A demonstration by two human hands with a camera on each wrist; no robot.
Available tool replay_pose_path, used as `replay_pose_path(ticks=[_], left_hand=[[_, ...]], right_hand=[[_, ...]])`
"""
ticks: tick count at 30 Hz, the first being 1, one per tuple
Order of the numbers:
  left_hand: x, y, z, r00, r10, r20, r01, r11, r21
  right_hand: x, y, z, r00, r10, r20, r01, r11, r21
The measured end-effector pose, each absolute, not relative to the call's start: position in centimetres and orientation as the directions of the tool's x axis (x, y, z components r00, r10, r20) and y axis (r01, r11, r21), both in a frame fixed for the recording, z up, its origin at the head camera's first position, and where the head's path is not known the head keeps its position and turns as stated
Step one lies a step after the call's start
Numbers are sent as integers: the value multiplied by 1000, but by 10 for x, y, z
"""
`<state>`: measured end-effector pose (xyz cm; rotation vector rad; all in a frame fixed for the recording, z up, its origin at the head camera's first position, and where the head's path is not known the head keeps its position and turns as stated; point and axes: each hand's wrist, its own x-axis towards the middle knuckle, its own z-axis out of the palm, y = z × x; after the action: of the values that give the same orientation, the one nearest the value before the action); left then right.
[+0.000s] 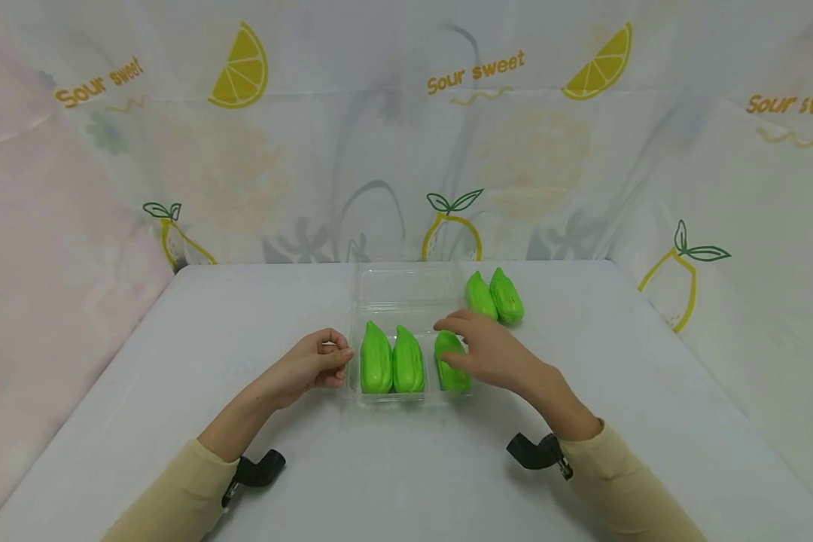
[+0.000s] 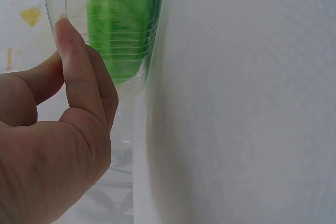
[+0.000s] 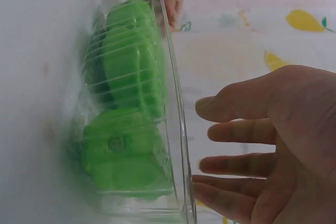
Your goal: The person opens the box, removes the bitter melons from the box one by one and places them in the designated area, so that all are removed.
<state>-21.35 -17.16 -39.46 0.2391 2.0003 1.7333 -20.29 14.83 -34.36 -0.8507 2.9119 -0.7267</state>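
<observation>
A clear plastic clamshell box (image 1: 393,399) lies with its lid (image 1: 406,286) folded back. Two glossy green ridged, pointed, fruit-like pieces (image 1: 376,361) fill the left compartment side by side. A third green piece (image 1: 455,375) sits in the right compartment. My left hand (image 1: 318,360) pinches the box's left rim (image 2: 56,9) between thumb and fingers. Over the third piece hovers my right hand (image 1: 484,348), fingers spread and relaxed. In the right wrist view, the right hand (image 3: 262,145) has nothing between its fingers, its lower fingertips close to the box rim (image 3: 181,114).
Two more green pieces (image 1: 506,296) lie on the white table (image 1: 583,316) behind and right of the box. A printed lemon curtain (image 1: 352,150) hangs along the back. Black wrist mounts (image 1: 535,452) stick out from both sleeves near the tabletop.
</observation>
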Motion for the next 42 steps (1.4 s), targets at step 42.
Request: replay_pose_path(ticks=[42], left_hand=[[-213,-171,-394,-872,424,-246,-182,186,966]], right_hand=[[-195,135,-353,-841,-539,-49,-494,801,-338]])
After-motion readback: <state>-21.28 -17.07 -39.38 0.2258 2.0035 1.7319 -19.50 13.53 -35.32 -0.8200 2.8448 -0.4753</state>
